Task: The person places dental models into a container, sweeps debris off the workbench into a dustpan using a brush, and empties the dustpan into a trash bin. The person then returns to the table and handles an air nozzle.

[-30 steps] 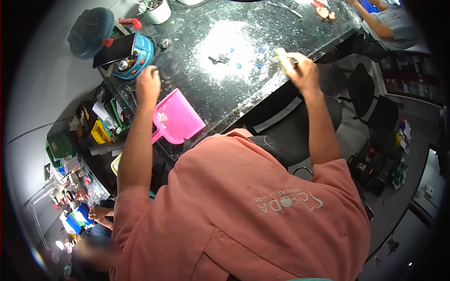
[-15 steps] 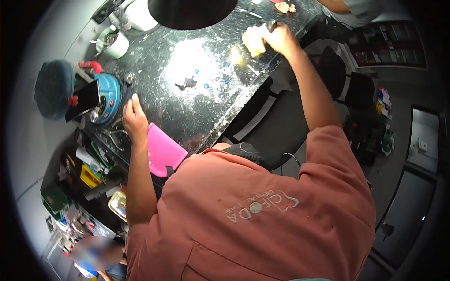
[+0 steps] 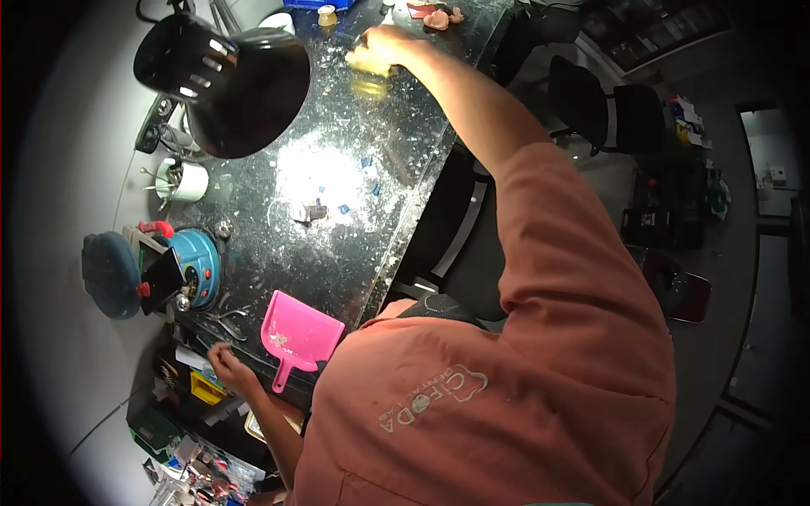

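Note:
My right hand [image 3: 384, 49] reaches over the far part of the dark workbench [image 3: 278, 253]. Its fingers are closed on a brush [image 3: 369, 84] with yellowish bristles, blurred by motion and touching or just above the bench top. Down at the near left, my left hand [image 3: 234, 371] is empty, its fingers loosely bent and apart, beside the bench edge. Close to it lie metal pliers [image 3: 228, 323] and a pink dustpan [image 3: 302, 333] with pale debris in it. Small blue scraps [image 3: 343, 209] and a small dark block [image 3: 316, 212] sit in the lamp light.
A black lamp [image 3: 245, 93] hangs over the left side of the bench. Along the wall stand a pale cup of tools [image 3: 192, 181] and a blue round device [image 3: 196, 266]. Pink pieces [image 3: 436, 20] and a blue tray [image 3: 316, 2] are at the far end. A chair [image 3: 456, 236] stands alongside.
My right hand has swung the brush farther along the bench. My left hand has drawn back from above the bench to its near edge. The view has shifted, showing the whole dustpan.

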Action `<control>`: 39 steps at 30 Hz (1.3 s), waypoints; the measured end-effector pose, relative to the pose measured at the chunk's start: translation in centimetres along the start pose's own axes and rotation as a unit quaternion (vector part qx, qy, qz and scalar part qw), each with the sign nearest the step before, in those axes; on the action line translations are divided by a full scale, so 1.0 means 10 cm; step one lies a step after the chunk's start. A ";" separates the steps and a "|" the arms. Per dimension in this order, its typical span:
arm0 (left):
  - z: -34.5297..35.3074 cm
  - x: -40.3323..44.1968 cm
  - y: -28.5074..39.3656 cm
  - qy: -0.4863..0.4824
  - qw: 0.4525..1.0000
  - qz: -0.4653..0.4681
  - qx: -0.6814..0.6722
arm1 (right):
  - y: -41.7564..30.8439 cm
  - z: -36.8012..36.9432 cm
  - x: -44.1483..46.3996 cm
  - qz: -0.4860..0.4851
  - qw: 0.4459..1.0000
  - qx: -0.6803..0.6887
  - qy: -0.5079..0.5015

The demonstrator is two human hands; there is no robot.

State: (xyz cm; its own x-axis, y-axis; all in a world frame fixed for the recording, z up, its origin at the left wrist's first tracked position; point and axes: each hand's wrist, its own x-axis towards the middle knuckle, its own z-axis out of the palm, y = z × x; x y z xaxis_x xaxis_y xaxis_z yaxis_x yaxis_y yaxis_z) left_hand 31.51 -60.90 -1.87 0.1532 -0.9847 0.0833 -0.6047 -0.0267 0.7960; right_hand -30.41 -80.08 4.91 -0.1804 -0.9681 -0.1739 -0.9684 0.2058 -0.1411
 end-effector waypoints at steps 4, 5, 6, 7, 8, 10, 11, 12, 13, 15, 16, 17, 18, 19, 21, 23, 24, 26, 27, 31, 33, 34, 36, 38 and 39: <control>-0.32 -0.28 -0.24 0.017 0.999 0.020 0.033 | -0.03 -0.21 0.33 -0.073 0.996 0.051 0.016; -0.42 -0.35 -0.32 0.025 0.999 0.000 0.043 | -0.11 -0.43 0.37 -0.047 0.996 0.068 -0.037; -0.50 -0.42 -0.33 0.020 0.997 -0.007 0.072 | -0.25 -0.54 0.35 0.020 1.000 -0.007 0.012; -0.56 -0.47 -0.34 0.019 0.995 -0.014 0.101 | -0.21 -0.49 0.47 0.016 1.000 0.000 0.019; -0.58 -0.52 -0.21 0.025 0.993 -0.064 0.101 | -0.15 -0.38 0.64 -0.003 0.995 0.026 0.098; -0.66 -0.58 -0.24 0.028 0.991 -0.063 0.119 | -0.17 -0.23 0.86 -0.029 0.985 0.047 0.164; -0.68 -0.61 -0.28 0.019 0.989 -0.067 0.131 | -0.15 -0.16 0.98 -0.037 0.993 0.042 0.105; -0.70 -0.63 -0.30 0.022 0.989 -0.088 0.116 | -0.17 -0.07 1.02 -0.029 0.993 0.048 0.104; -0.71 -0.64 -0.34 0.026 0.989 -0.090 0.118 | -0.20 0.05 1.04 -0.019 0.993 0.052 0.100; -0.75 -0.68 -0.40 0.009 0.985 -0.105 0.137 | -0.28 0.29 1.02 -0.082 0.989 0.054 0.111; -0.78 -0.72 -0.44 0.005 0.984 -0.112 0.140 | -0.29 0.38 1.00 -0.134 0.986 0.054 0.079; -0.76 -0.72 -0.43 0.012 0.983 -0.113 0.143 | -0.36 0.35 0.89 -0.186 0.980 0.053 0.049; -0.76 -0.73 -0.42 0.020 0.983 -0.112 0.146 | -0.43 0.35 0.80 -0.224 0.974 0.042 0.012; -0.77 -0.74 -0.44 0.018 0.982 -0.112 0.148 | -0.59 0.10 0.43 -0.224 0.969 0.091 -0.059; -0.71 -0.74 -0.46 0.035 0.984 -0.125 0.125 | -0.64 0.01 0.26 -0.265 0.960 0.086 -0.020; -0.63 -0.69 -0.40 0.038 0.984 -0.110 0.137 | -0.59 -0.03 0.38 -0.169 0.956 0.234 -0.046; -0.55 -0.67 -0.35 0.046 0.983 -0.097 0.148 | -0.67 -0.16 0.33 -0.153 0.979 0.133 0.012; -0.48 -0.56 -0.40 0.032 0.987 -0.072 0.140 | -0.58 0.21 0.59 -0.179 0.979 0.092 0.032; -0.43 -0.49 -0.36 0.021 0.990 -0.047 0.135 | -0.60 0.34 0.55 -0.192 0.978 0.072 0.037; -0.45 -0.40 -0.34 0.041 0.993 -0.051 0.097 | -0.85 0.33 -0.15 -0.244 0.958 0.149 0.005; -0.52 -0.49 -0.37 0.056 0.992 -0.059 0.094 | -0.84 -0.16 -0.62 -0.107 0.951 0.264 -0.119; -0.56 -0.56 -0.39 0.062 0.990 -0.066 0.108 | -0.58 0.03 -0.49 -0.140 0.945 0.295 -0.029; -0.64 -0.66 -0.38 0.067 0.987 -0.076 0.123 | -0.18 -0.12 -0.41 0.005 0.961 0.263 -0.082; -0.69 -0.75 -0.37 0.071 0.988 -0.088 0.109 | 0.23 -0.25 -0.42 0.005 1.000 -0.018 0.001; -0.70 -0.78 -0.40 0.073 0.987 -0.091 0.108 | 0.40 -0.18 -0.39 0.022 0.999 -0.037 -0.006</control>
State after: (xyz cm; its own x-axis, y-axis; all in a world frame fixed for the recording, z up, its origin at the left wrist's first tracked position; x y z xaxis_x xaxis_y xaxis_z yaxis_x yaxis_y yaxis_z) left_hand 38.24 -51.88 -1.47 0.3756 -0.9255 0.0487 -0.7070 -0.2522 0.6607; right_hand -33.88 -75.74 6.76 -0.2224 -0.9563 -0.1897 -0.9695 0.2376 -0.0610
